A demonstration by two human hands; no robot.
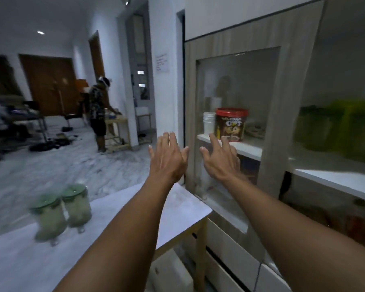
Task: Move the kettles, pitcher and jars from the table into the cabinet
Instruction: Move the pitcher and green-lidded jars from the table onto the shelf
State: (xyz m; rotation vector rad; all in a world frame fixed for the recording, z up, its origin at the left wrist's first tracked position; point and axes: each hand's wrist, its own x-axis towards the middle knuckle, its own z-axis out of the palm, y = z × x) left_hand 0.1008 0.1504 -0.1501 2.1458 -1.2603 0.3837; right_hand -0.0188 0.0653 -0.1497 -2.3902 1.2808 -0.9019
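Two clear jars with green lids, one nearer [49,220] and one behind it [77,205], stand side by side on the white table [177,209] at lower left, blurred. The wood-framed cabinet [274,123] stands to the right with a glass door. My left hand [167,157] is raised at the door's left edge, fingers spread, holding nothing. My right hand [219,159] lies flat against the glass pane, fingers apart, empty. Green containers [346,129] sit on the cabinet's right-hand shelf, too blurred to name.
Behind the glass a red-lidded cereal tub [231,125] and stacked white cups [209,122] rest on a white shelf. White drawers [234,256] sit below the cabinet. A person [99,114] works at a small table far back. Clutter lies on the marble floor.
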